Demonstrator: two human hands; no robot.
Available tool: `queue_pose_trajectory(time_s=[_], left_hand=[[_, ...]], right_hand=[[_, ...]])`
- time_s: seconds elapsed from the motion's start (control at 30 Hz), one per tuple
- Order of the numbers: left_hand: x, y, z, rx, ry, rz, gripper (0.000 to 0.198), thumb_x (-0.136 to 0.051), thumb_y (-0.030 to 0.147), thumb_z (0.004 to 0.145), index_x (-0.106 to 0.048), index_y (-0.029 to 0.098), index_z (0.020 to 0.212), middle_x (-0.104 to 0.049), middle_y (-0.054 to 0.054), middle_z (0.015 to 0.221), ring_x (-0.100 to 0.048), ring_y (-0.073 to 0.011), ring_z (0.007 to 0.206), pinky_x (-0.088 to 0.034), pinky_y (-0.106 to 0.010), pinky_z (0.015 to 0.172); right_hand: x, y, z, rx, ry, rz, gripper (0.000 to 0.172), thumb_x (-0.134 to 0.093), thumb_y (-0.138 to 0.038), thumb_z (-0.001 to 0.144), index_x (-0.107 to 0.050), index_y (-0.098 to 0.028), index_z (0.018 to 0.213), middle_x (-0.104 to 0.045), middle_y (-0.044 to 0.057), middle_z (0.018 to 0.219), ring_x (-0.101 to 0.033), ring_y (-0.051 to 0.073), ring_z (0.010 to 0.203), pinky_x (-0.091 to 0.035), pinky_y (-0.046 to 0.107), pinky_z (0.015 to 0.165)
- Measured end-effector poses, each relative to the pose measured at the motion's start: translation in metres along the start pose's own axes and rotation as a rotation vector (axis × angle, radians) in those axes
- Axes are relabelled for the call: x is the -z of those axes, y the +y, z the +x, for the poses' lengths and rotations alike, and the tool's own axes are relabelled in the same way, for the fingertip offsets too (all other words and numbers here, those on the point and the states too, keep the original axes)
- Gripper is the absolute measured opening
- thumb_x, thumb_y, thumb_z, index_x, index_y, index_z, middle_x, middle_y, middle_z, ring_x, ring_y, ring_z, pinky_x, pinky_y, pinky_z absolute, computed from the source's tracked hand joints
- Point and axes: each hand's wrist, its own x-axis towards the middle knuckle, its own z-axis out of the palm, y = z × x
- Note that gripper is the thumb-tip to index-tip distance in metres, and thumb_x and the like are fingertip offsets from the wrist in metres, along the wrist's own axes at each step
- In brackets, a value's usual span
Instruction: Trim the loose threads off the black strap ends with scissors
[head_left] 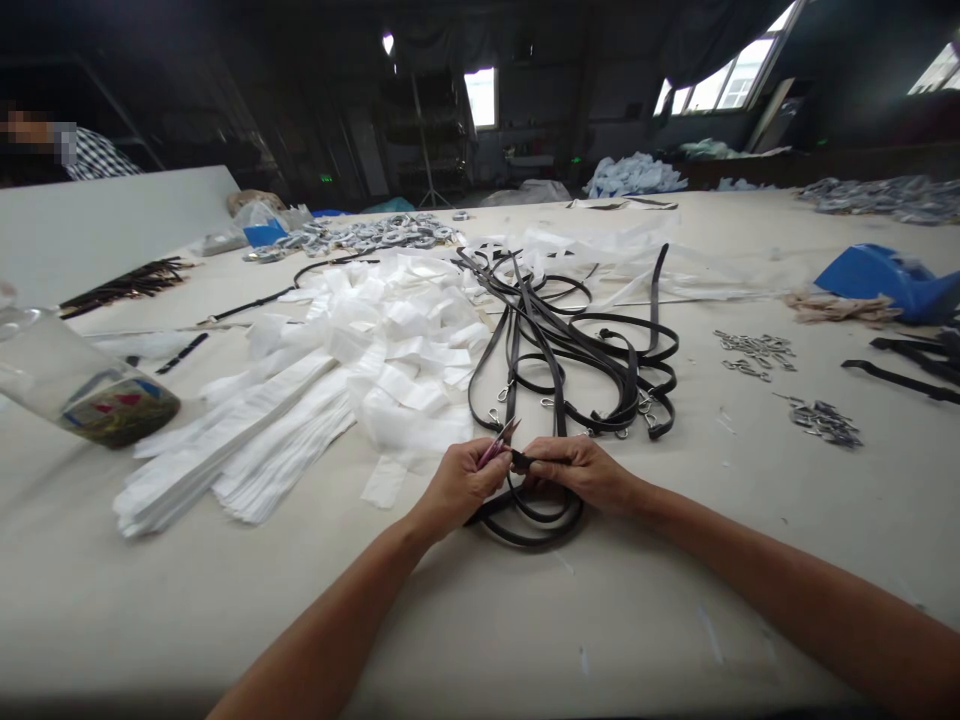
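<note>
My left hand (466, 482) is closed on small scissors (496, 445), their pointed blades sticking up and to the right past my fingers. Close beside it, my right hand (581, 468) pinches a black strap (523, 460) between thumb and fingers. A loop of black strap hangs below both hands onto the table. Beyond them lies a tangle of long black straps (600, 370), several with metal snap hooks (504, 392) on them. Whether my left fingertips also touch the strap is hard to tell.
White plastic strips and sleeves (300, 420) are heaped to the left, with a clear jug (90, 390) beyond them. Small metal hooks (754, 350) and metal pieces (823, 422) lie right, near a blue scoop (885, 280). A person in a checked sleeve (101, 155) is far left.
</note>
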Motion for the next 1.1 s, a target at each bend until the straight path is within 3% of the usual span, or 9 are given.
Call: queue_pose_trajectory(time_s=[0.13, 0.27, 0.4, 0.57, 1.1], left_hand=[[0.004, 0.004, 0.000, -0.011, 0.057, 0.007, 0.032, -0.059, 0.045, 0.083, -0.057, 0.014, 0.077, -0.032, 0.006, 0.058, -0.026, -0.0070, 0.052, -0.019, -0.019, 0.045], [0.007, 0.014, -0.005, -0.071, 0.129, 0.134, 0.033, -0.049, 0.048, 0.089, -0.060, 0.016, 0.087, -0.037, 0.005, 0.061, -0.034, -0.0092, 0.055, -0.027, -0.021, 0.050], [0.003, 0.024, -0.012, -0.158, 0.097, 0.351, 0.030, -0.041, 0.041, 0.094, -0.061, 0.020, 0.099, -0.058, -0.001, 0.080, -0.051, -0.0154, 0.074, -0.038, -0.025, 0.067], [-0.001, 0.022, -0.014, -0.162, 0.043, 0.508, 0.027, -0.041, 0.039, 0.094, -0.059, 0.020, 0.095, -0.060, -0.003, 0.084, -0.053, -0.0179, 0.076, -0.038, -0.028, 0.070], [-0.002, 0.017, -0.012, -0.131, 0.057, 0.460, 0.027, -0.041, 0.040, 0.093, -0.058, 0.020, 0.089, -0.055, 0.000, 0.075, -0.050, -0.0169, 0.072, -0.036, -0.027, 0.066]], right_hand=[[0.001, 0.001, 0.000, -0.065, 0.058, 0.049, 0.036, -0.060, -0.044, 0.087, -0.070, -0.010, 0.094, -0.067, 0.007, 0.080, -0.062, 0.017, 0.073, -0.051, 0.027, 0.068], [0.003, 0.002, 0.001, -0.145, 0.131, 0.135, 0.040, -0.062, -0.046, 0.085, -0.070, -0.009, 0.096, -0.069, 0.008, 0.078, -0.063, 0.015, 0.069, -0.051, 0.025, 0.068], [0.005, 0.002, 0.001, -0.163, 0.210, 0.211, 0.041, -0.065, -0.047, 0.082, -0.071, -0.009, 0.097, -0.070, 0.008, 0.079, -0.065, 0.015, 0.071, -0.053, 0.026, 0.069], [0.005, 0.004, 0.001, -0.107, 0.257, 0.222, 0.039, -0.065, -0.046, 0.082, -0.072, -0.010, 0.096, -0.070, 0.008, 0.077, -0.066, 0.016, 0.073, -0.054, 0.028, 0.072], [0.003, 0.001, -0.001, -0.076, 0.303, 0.204, 0.038, -0.064, -0.045, 0.084, -0.071, -0.011, 0.101, -0.069, 0.008, 0.081, -0.064, 0.015, 0.073, -0.053, 0.028, 0.073]])
